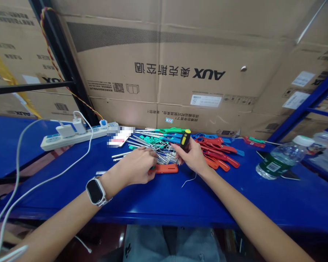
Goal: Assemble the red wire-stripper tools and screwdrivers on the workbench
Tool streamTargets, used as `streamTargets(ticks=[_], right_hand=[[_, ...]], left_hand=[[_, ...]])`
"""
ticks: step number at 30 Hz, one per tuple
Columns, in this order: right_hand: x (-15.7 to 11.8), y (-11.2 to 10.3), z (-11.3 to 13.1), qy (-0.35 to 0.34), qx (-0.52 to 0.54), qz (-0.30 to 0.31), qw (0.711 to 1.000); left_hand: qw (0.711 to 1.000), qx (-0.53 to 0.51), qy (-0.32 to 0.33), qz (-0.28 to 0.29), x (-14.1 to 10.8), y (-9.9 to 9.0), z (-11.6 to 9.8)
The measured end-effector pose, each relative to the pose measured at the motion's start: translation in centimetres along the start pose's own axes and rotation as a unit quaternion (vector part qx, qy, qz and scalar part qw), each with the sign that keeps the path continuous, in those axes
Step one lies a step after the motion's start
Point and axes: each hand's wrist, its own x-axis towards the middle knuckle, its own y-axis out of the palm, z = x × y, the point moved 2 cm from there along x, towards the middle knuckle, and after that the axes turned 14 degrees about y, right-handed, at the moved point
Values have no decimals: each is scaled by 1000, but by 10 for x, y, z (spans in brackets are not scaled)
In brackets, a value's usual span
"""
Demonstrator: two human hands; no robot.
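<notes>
My left hand (143, 165), with a watch on its wrist, is closed near the left end of an orange lighter body (166, 168); a bit of green shows at its fingertips, too small to name. My right hand (190, 154) is wrapped round a black and yellow screwdriver handle (185, 138), which points up. Between and behind the hands lies a heap of metal tubes, small clear and green parts, with green and blue long lighters (175, 130) at the back. Red lighters (220, 154) are spread to the right of my right hand.
A white power strip (98, 133) with plugs and white cables lies at the left. A water bottle (282, 158) stands at the right over a dark flat object. Behind the blue table (164, 203) rises a large cardboard box (180, 43).
</notes>
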Motion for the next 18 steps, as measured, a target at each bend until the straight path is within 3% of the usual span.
streamTargets(ticks=[3, 8, 12, 15, 18], right_hand=[[0, -1, -1, 2, 1, -12, 1000], [3, -2, -3, 9, 5, -28, 1000], [4, -1, 1, 1, -18, -46, 999], [2, 3, 6, -20, -86, -60, 994], [0, 7, 9, -26, -122, -76, 989]], left_hand=[[1000, 9, 11, -18, 21, -1, -5], [982, -144, 32, -115, 55, -11, 3], [940, -175, -1, -291, 72, -28, 3], [902, -244, -8, -356, 87, -26, -6], [877, -291, -17, -382, 97, -17, -10]])
